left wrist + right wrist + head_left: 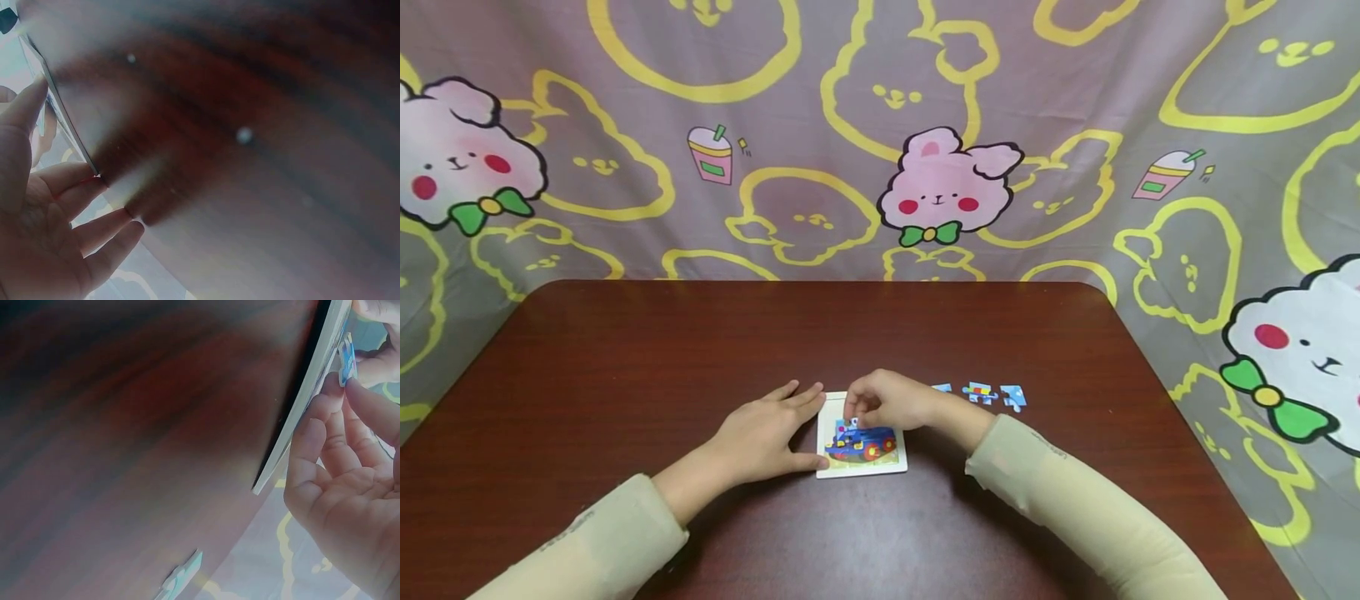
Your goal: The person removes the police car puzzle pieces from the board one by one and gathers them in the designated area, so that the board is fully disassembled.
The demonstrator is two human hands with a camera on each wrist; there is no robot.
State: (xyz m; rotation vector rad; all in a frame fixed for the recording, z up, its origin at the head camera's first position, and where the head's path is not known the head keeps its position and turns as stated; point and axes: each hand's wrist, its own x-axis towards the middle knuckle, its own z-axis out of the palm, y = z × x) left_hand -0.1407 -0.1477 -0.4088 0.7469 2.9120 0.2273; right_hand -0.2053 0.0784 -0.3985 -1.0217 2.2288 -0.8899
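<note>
A partly filled jigsaw puzzle in a white frame (861, 476) lies on the table, its lower part showing a blue vehicle with red and yellow wheels. My left hand (763, 437) rests at the frame's left edge, fingers spread and thumb on the lower left corner. Over the upper part of the puzzle, my right hand (891, 402) pinches a small puzzle piece (347, 361) between thumb and fingers. In the right wrist view the piece is tilted on edge just off the board. The right hand hides much of the puzzle's upper area.
To the right of the frame lie several loose pieces, among them one with red and yellow (980, 392) and a light blue one (1013, 397). The dark brown table (700, 333) meets a patterned curtain (805, 217) at the back and sides.
</note>
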